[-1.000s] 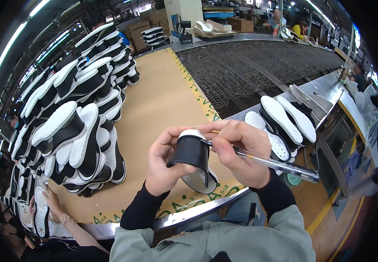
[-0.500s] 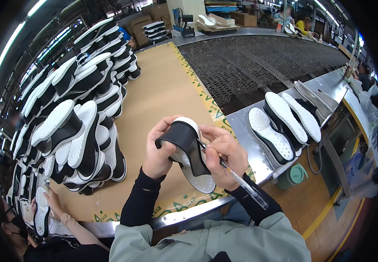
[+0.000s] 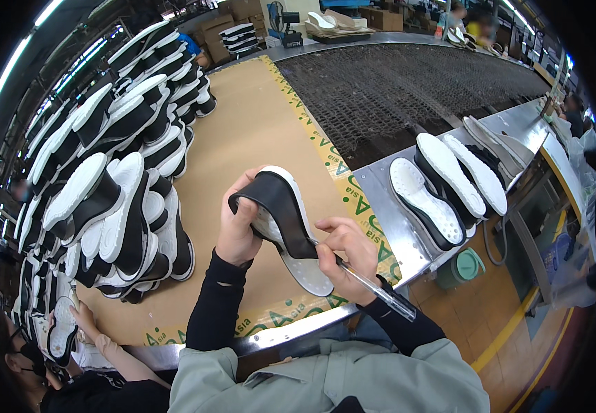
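Observation:
My left hand [image 3: 238, 221] is wrapped round the heel end of a black-and-white wedge shoe sole [image 3: 278, 210], thumb on its black side wall. The sole is held tilted above the table, its pale dimpled face partly in sight below. In my right hand [image 3: 350, 257] is a slim pen [image 3: 385, 297] with a clear barrel, pinched between thumb and fingers. The pen's tip is at the black wall near the sole's waist; whether it touches cannot be told. Stacks of similar soles [image 3: 132, 206] stand to the left of my left hand.
Brown board [image 3: 243, 124] with printed yellow tape covers the table. A dark mesh conveyor [image 3: 408, 89] lies beyond. On the metal ledge [image 3: 418, 258] at right rest several soles [image 3: 425, 199]. A green-lidded bucket [image 3: 459, 270] stands below. At lower left a co-worker's hand [image 3: 84, 320] holds another sole.
My left hand has raised and turned the sole slightly, showing more of its black side. My right hand with the pen has moved down along the wall toward the waist.

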Action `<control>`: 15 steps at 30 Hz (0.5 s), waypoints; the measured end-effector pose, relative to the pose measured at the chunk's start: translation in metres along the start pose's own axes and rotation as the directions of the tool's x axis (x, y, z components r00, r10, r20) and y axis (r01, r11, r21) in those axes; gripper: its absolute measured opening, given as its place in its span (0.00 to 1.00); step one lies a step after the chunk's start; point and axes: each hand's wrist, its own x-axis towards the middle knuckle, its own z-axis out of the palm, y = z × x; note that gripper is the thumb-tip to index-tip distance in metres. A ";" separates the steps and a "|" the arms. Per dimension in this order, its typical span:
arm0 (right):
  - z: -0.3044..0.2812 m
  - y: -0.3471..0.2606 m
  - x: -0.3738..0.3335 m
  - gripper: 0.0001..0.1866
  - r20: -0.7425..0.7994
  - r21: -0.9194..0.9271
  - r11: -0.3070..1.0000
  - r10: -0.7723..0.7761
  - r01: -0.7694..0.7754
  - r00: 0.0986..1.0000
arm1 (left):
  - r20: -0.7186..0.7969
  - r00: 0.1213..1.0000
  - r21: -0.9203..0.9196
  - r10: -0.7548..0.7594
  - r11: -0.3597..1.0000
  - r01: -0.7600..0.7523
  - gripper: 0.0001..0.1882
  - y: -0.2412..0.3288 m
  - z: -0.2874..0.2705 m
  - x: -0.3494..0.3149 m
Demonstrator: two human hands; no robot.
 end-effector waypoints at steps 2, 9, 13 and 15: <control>-0.004 0.000 -0.004 0.08 0.019 -0.007 1.000 0.019 -0.019 1.000 | 0.004 1.000 0.004 -0.005 1.000 0.005 0.45 0.000 0.000 0.000; -0.022 -0.008 -0.016 0.05 0.122 -0.047 0.981 0.191 -0.187 0.974 | 0.004 1.000 0.006 -0.001 1.000 0.001 0.42 -0.004 -0.006 0.001; -0.027 -0.008 -0.026 0.05 0.134 -0.011 0.972 0.234 -0.234 0.963 | 0.000 1.000 0.003 -0.001 1.000 0.001 0.41 -0.003 -0.005 0.001; -0.027 -0.008 -0.033 0.05 0.128 0.013 0.969 0.245 -0.249 0.961 | 0.001 1.000 -0.003 -0.001 1.000 0.001 0.40 -0.003 -0.005 0.000</control>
